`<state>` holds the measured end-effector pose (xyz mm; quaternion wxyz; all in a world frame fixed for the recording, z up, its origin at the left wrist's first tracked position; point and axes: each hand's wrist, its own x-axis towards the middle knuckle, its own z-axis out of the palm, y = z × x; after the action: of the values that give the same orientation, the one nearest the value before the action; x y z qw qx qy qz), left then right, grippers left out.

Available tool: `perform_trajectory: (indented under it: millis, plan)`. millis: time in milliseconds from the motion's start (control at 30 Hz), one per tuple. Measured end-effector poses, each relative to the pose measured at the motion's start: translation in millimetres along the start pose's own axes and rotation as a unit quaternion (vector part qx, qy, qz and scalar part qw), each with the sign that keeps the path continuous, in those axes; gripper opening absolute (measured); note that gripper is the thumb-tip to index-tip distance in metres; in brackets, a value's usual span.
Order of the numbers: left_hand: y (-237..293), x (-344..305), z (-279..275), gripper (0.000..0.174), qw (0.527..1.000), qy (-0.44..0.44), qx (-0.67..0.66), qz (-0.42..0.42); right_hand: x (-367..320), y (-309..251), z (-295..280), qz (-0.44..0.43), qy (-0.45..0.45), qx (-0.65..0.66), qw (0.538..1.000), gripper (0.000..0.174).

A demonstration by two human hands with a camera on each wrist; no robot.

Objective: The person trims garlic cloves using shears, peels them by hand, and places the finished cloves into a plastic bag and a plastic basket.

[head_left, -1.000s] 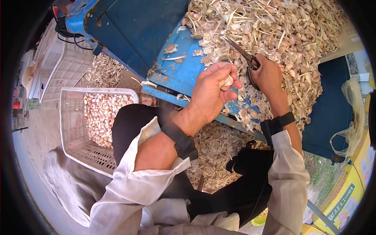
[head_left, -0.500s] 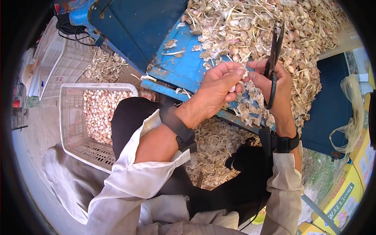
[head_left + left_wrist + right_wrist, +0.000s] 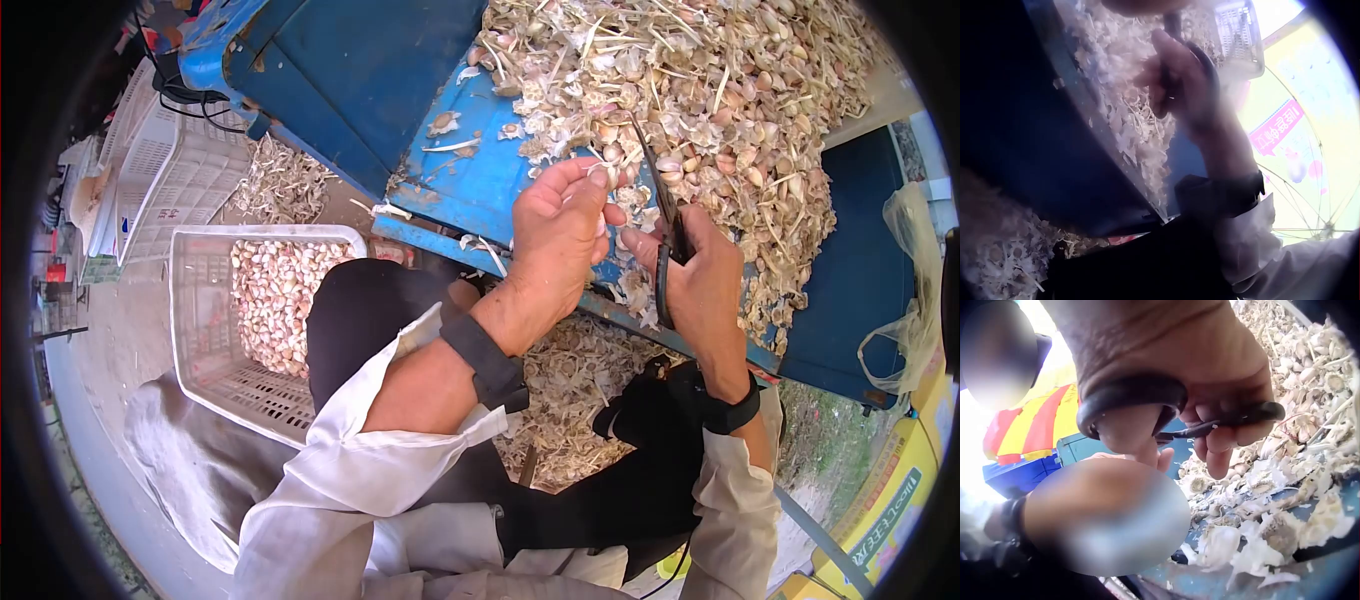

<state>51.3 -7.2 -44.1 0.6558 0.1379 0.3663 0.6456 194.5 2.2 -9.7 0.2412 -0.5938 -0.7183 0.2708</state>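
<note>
My left hand (image 3: 560, 235) has its fingers curled over pale garlic cloves, with thumb and forefinger pinching at the top; the cloves are mostly hidden by the fingers. Just to its right, my right hand (image 3: 708, 285) holds dark-handled scissors (image 3: 660, 190), the thumb through one handle loop (image 3: 1132, 400). Their blades point up and slightly left, close by the left fingertips. Behind both hands a big heap of garlic cloves, dry skins and stalks (image 3: 740, 160) covers much of a blue metal surface (image 3: 455, 190).
On the left, a white plastic crate (image 3: 180, 310) holds many loose cloves (image 3: 275, 300). Skins litter the ground (image 3: 570, 400) below the blue edge. A clear plastic bag (image 3: 905, 300) hangs at the right, above a yellow box (image 3: 890, 500). Stacked white crates (image 3: 185, 180) stand at far left.
My right hand came in to the left fingertips with the scissors turned upright, then drew back slightly down. The blades now lean left again, nearer the left hand, which keeps its hold.
</note>
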Motion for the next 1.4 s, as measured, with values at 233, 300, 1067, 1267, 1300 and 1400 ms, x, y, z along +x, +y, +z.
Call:
perform_trajectory:
  millis: [233, 300, 1067, 1267, 1300, 1400]
  plan:
    - [-10.1, -3.6, -9.1, 0.021, 0.991, -0.068, 0.013, -0.117, 23.3, 8.5, 3.0, -0.048, -0.013, 0.199, 0.979, 0.031]
    - [-6.4, -4.2, -10.8, 0.019, 0.988, -0.068, 0.040, -0.131, 26.2, 11.8, -9.3, -0.029, -0.068, 0.153, 0.986, 0.030]
    - [5.4, 2.9, -16.7, 0.026, 0.988, -0.102, -0.077, -0.090, 9.5, 17.0, -14.0, -0.100, -0.050, -0.173, 0.979, 0.046]
    - [9.3, 1.5, -15.3, 0.029, 0.997, -0.067, -0.023, 0.001, 13.0, 19.7, -7.4, -0.031, -0.139, -0.035, 0.989, 0.039]
    - [8.5, 1.4, -15.8, 0.027, 0.997, -0.073, -0.032, 0.004, 14.1, 17.6, -5.1, 0.002, -0.119, 0.015, 0.993, 0.038]
    - [10.1, 1.2, -17.6, 0.022, 0.995, -0.065, -0.078, -0.006, 36.0, 18.0, 7.0, 0.029, -0.011, 0.113, 0.993, 0.032]
